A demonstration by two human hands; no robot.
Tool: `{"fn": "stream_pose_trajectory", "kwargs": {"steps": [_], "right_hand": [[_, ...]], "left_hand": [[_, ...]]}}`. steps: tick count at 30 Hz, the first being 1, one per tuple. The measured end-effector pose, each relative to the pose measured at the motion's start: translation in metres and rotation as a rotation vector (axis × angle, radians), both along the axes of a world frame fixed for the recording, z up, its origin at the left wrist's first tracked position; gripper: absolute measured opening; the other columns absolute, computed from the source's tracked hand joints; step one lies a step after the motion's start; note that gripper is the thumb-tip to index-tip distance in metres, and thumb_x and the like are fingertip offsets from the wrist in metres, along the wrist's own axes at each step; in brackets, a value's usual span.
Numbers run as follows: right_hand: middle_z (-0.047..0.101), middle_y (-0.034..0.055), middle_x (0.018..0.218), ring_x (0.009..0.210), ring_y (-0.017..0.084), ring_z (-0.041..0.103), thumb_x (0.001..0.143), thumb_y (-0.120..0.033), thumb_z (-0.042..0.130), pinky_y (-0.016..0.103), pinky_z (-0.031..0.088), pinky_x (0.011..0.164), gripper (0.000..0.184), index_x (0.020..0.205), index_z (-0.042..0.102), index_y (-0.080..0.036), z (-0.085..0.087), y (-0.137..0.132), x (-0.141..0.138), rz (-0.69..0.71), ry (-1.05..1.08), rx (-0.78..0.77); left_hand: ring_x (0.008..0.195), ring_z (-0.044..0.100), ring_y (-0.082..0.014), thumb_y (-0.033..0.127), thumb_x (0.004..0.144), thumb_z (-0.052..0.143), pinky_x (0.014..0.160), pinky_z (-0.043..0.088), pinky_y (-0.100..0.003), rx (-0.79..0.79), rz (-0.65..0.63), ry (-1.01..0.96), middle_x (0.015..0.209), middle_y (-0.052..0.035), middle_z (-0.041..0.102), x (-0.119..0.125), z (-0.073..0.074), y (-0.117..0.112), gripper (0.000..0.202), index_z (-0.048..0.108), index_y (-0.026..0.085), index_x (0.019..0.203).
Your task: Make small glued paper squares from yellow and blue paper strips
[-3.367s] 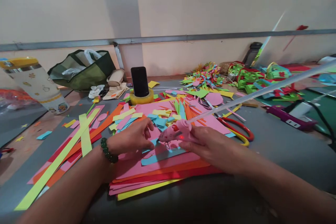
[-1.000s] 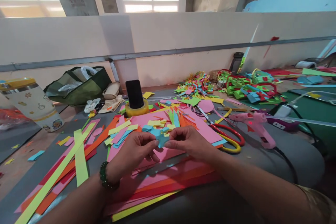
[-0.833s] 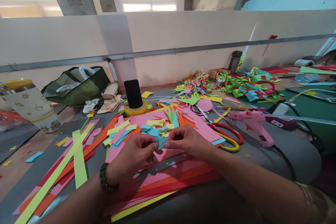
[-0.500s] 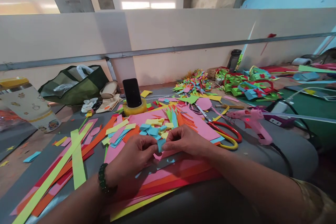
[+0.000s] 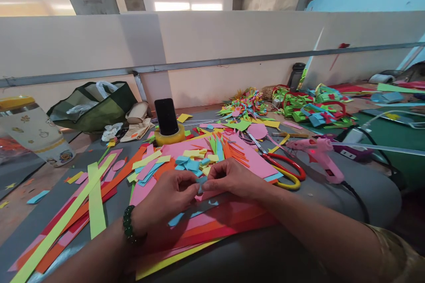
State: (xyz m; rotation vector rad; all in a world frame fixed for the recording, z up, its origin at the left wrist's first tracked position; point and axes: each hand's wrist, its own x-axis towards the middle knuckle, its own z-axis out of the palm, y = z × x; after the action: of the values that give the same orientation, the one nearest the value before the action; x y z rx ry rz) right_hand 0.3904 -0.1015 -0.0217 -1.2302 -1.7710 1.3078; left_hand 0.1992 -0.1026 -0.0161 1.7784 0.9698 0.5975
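Between my two hands is a small piece of blue paper (image 5: 200, 184), pinched at both sides and partly hidden by the fingertips. My left hand (image 5: 173, 194), with a dark green bead bracelet (image 5: 129, 224) on its wrist, grips the left side. My right hand (image 5: 230, 179) holds the right side with thumb and forefinger. Just beyond the fingers lies a heap of small blue paper pieces (image 5: 189, 163) and yellow paper pieces (image 5: 195, 153). They rest on a pink paper sheet (image 5: 255, 159), with red and orange sheets stacked nearer to me.
Scissors (image 5: 285, 163) with red and yellow handles lie right of the sheets, beside a pink glue gun (image 5: 320, 152). A phone (image 5: 166, 116) leans upright in a tape roll (image 5: 171, 136). Long paper strips (image 5: 95, 203) cover the left side, near a tumbler (image 5: 35, 130).
The blue piece between my fingertips now shows less of its face and looks folded or turned. Both hands stay in nearly the same place.
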Motion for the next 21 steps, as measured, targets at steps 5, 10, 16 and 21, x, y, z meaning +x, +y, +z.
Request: {"fn": "stream_pose_trajectory", "kwargs": {"steps": [5, 10, 16, 21], "right_hand": [[0.053, -0.0039, 0.071, 0.059, 0.007, 0.044, 0.064, -0.029, 0.073, 0.019, 0.034, 0.051, 0.026, 0.078, 0.055, -0.016, 0.004, -0.004, -0.002, -0.042, -0.017, 0.174], [0.050, -0.0045, 0.071, 0.059, 0.007, 0.044, 0.072, -0.021, 0.065, 0.018, 0.036, 0.053, 0.019, 0.080, 0.048, -0.017, 0.002, -0.007, -0.004, 0.040, 0.044, 0.268], [0.056, 0.0018, 0.095, 0.062, 0.007, 0.042, 0.070, -0.036, 0.071, 0.020, 0.038, 0.054, 0.059, 0.121, 0.047, -0.019, 0.006, -0.012, 0.000, 0.100, -0.058, 0.422], [0.060, 0.0021, 0.072, 0.064, 0.010, 0.049, 0.082, -0.048, 0.056, 0.021, 0.040, 0.059, 0.038, 0.087, 0.068, -0.012, 0.006, -0.013, 0.004, 0.324, -0.030, 0.287]], "left_hand": [[0.049, 0.046, -0.0090, 0.025, 0.078, 0.050, 0.046, 0.033, -0.019, 0.043, -0.013, 0.028, 0.056, 0.0027, 0.053, -0.001, -0.004, 0.001, 0.016, 0.058, 0.017, 0.067], [0.057, 0.048, -0.0104, 0.018, 0.074, 0.049, 0.052, 0.036, -0.020, 0.105, -0.080, 0.034, 0.062, 0.0015, 0.056, -0.001, -0.008, 0.002, 0.011, 0.060, 0.016, 0.073], [0.061, 0.047, -0.0110, 0.017, 0.071, 0.054, 0.056, 0.036, -0.020, 0.206, -0.050, 0.027, 0.065, 0.0022, 0.055, -0.003, 0.003, 0.001, 0.007, 0.061, 0.017, 0.072], [0.051, 0.040, -0.0075, 0.021, 0.067, 0.063, 0.048, 0.032, -0.018, 0.091, 0.108, -0.314, 0.059, 0.0041, 0.049, -0.020, 0.018, 0.015, 0.005, 0.060, 0.017, 0.068]]}}
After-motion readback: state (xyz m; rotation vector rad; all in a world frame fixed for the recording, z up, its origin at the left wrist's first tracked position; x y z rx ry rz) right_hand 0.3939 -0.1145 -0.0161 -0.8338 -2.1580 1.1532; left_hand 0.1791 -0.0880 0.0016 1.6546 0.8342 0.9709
